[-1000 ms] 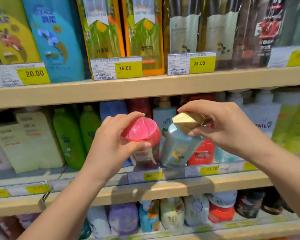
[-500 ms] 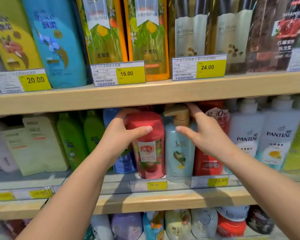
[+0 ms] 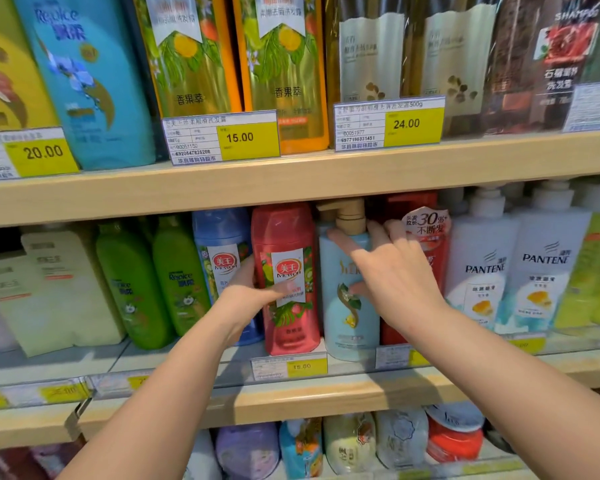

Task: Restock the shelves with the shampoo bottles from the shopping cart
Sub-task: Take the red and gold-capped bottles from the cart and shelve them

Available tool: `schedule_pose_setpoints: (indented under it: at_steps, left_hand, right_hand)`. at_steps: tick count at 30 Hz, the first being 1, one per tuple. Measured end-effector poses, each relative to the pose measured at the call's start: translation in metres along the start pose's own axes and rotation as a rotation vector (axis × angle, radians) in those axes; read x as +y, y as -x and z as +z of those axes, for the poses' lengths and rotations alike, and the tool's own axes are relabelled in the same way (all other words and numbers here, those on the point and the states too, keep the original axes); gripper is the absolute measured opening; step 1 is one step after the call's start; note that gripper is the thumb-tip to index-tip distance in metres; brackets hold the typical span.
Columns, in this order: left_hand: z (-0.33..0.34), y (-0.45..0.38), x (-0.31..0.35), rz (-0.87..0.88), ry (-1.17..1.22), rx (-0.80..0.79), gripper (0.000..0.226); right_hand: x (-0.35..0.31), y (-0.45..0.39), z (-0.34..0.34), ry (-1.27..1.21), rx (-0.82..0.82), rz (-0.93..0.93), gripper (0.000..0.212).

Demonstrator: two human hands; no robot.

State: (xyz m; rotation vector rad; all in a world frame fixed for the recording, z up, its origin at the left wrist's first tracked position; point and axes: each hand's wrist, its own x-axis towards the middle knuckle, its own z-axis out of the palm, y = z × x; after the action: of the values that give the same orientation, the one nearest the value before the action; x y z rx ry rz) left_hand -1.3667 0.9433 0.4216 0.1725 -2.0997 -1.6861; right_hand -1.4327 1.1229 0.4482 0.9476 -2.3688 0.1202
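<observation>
Two shampoo bottles upright on middle shelf (image 3: 291, 396): red Mewon bottle (image 3: 286, 278) grasped by left hand (image 3: 246, 296), pale blue pump bottle (image 3: 349, 299) under loosened right hand (image 3: 392, 271); cart unseen, remainder unknown

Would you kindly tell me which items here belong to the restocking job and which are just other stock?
In the job:
- red Mewon shampoo bottle, left hand on it
- pale blue pump bottle with gold pump, right hand on it
- wooden middle shelf

Just stock:
- green Rejoice bottles
- white Pantene pump bottles
</observation>
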Motion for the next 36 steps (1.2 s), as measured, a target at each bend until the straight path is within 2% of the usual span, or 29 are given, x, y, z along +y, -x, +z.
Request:
schedule_pose_setpoints:
  at_steps: [2,6,8,20,27,30,32,34,36]
  left_hand:
    - [-0.002,-0.001,-0.003,-0.02,-0.015,0.004,0.037]
    - [-0.008,-0.001,-0.002,-0.029,-0.018,-0.133,0.035]
    - [-0.008,-0.001,-0.004,-0.018,-0.032,-0.147,0.037]
    - [-0.004,0.002,-0.011,0.006,0.015,-0.066,0.042]
    - [0.003,0.009,-0.015,0.02,0.041,0.001,0.032]
    - [0.005,0.014,-0.015,0.004,-0.01,0.026,0.03]
    - [0.009,0.019,-0.016,-0.015,-0.071,0.041,0.042]
    - [0.013,0.028,-0.021,0.017,-0.185,0.113,0.059]
    - [0.015,0.039,-0.026,0.086,-0.287,0.233,0.061]
  right_hand:
    - [0.001,0.0,0.001,-0.028,-0.015,0.001,0.077]
    - [0.003,0.0,0.0,-0.064,-0.02,0.021,0.076]
    - [0.003,0.0,0.001,-0.049,-0.024,0.026,0.076]
    - [0.003,0.004,0.001,-0.027,-0.045,0.004,0.077]
    - [-0.004,0.02,0.014,-0.039,0.011,0.016,0.097]
    - [-0.004,0.025,0.012,-0.15,0.05,-0.006,0.08]
    - [-0.004,0.029,0.008,-0.223,0.108,-0.012,0.065]
    - [-0.006,0.034,0.007,-0.274,0.17,-0.006,0.057]
    - [-0.013,0.042,0.012,-0.322,0.209,-0.041,0.054]
